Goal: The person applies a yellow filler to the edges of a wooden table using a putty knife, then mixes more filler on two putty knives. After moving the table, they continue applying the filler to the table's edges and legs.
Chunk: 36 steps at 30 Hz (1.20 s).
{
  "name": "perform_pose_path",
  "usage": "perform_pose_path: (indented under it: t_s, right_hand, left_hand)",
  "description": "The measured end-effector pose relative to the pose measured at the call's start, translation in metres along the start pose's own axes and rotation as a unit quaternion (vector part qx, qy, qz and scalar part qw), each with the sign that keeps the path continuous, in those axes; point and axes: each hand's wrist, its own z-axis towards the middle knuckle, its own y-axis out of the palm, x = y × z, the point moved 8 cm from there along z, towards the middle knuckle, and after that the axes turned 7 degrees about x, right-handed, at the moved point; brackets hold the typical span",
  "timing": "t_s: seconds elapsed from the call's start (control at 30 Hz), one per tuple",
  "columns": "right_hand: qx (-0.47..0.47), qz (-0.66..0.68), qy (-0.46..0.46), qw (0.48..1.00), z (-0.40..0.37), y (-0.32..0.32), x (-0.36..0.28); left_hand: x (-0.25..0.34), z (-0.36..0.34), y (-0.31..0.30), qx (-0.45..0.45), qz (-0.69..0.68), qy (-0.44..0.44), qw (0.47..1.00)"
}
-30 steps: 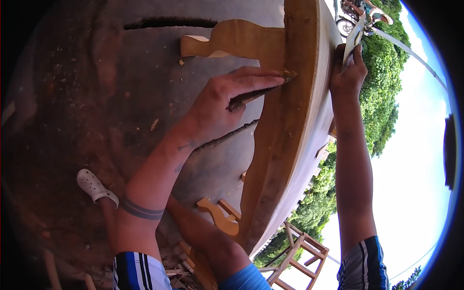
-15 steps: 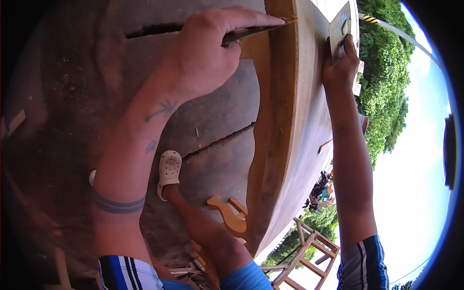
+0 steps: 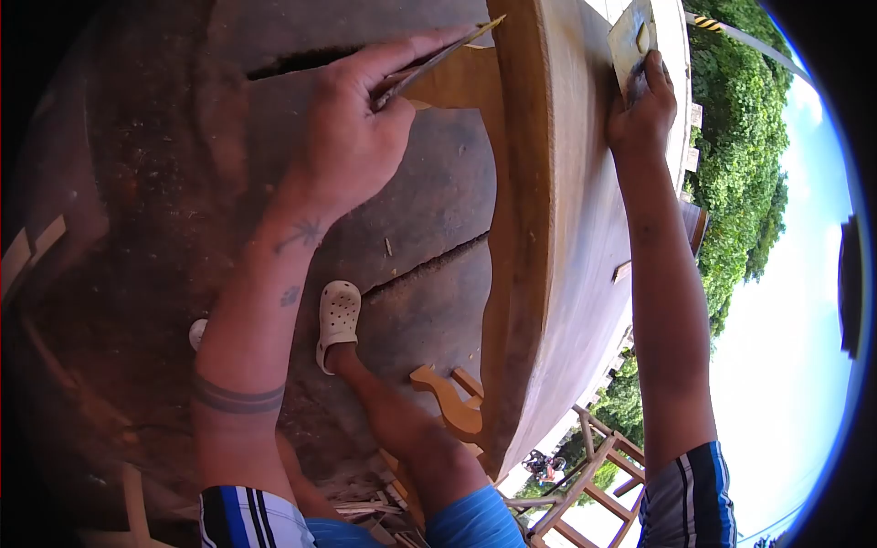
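My left hand [image 3: 352, 137] is closed on a thin flat scraper [image 3: 429, 66], seen nearly edge-on. Yellowish paste coats its far tip, which is held just left of the edge of a large brown wooden piece [image 3: 525, 183], apart from it as far as I can see. Over that piece's broad face, my right hand [image 3: 645, 114] grips a flat, smeared plate [image 3: 628, 57]. A pale lump of paste [image 3: 643, 38] sits on the plate. The plate's lower end is hidden by my fingers.
Below lies a stained concrete floor [image 3: 411, 183] with cracks. A foot in a white clog [image 3: 340, 310] stands there, near curved wooden offcuts [image 3: 448, 402]. A wooden frame [image 3: 594, 484] stands at lower right, with trees [image 3: 740, 137] beyond.
My left hand has drawn back left from the wooden edge, tilting the scraper so its paste-covered tip points up and right. My right hand still holds the plate, with little movement.
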Motion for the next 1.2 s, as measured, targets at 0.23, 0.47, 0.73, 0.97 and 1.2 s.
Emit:
perform_pose_path:
  t_s: [0.23, 0.47, 0.73, 0.97, 1.2]
  right_hand:
    - [0.001, -0.005, -0.007, 1.0, 0.0, 0.002, 0.001]
    - [0.0, -0.005, 0.002, 1.0, -0.001, 0.002, 0.003]
    - [-0.004, -0.013, -0.007, 1.0, 0.002, 0.001, 0.001]
    - [0.022, -0.036, 0.006, 0.999, -0.002, -0.002, 0.001]
    - [0.014, -0.043, -0.001, 0.999, -0.004, 0.001, 0.0]
  left_hand:
    - [0.004, -0.026, 0.028, -0.084, 0.055, 0.108, 0.989]
    - [0.005, -0.169, 0.075, -0.211, -0.031, -0.037, 0.976]
    - [-0.021, 0.02, -0.001, -0.001, 0.05, 0.01, 0.999]
    - [-0.022, -0.037, 0.034, -0.093, 0.006, 0.047, 0.995]
    - [-0.075, -0.041, 0.0, 0.059, -0.256, -0.191, 0.946]
